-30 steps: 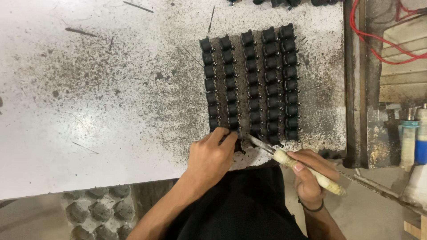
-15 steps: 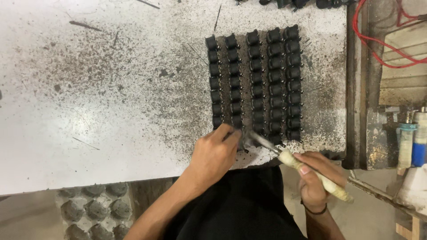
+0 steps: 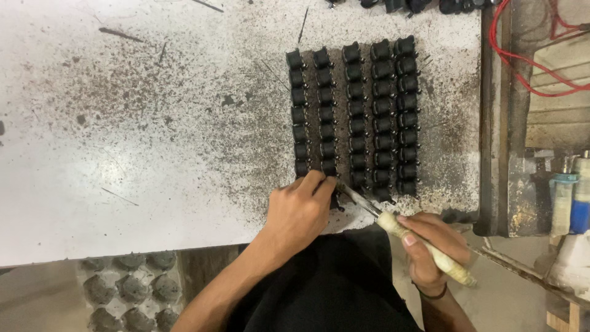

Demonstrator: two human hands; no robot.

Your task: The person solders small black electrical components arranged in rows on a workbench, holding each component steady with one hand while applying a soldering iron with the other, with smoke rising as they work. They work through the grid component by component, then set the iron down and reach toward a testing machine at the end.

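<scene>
Worktable (image 3: 123, 154): white top, heavily speckled with dark grit, a few thin metal slivers lying loose. Red cable (image 3: 522, 67) loops over the bench to the far side; grey moulded tray (image 3: 126, 295) sits below the near table edge.

Black parts (image 3: 353, 110) stand in five columns just beyond the fingers, rows tight and regular.

Left hand (image 3: 298, 212): fingers (image 3: 316, 184) curled and closed down over the near end of the second column, pinching the black part (image 3: 335, 200) at the foot of it. The part itself is mostly hidden under the fingertips, so how it is seated cannot be told.

Right hand (image 3: 433, 249): closed around the pale wrapped handle of a hand tool (image 3: 424, 246). Metal tip runs up and leftward, ending right beside the left fingertips, at or touching the pinched part.

Change over the last second: left hand has crept forward, from the table edge up against the bottom row; tool tip has followed it in. Array unchanged in count and order as far as visible. Reading: the work has closed in on one part at the column's foot, hand steadying, tool addressing it.
</scene>
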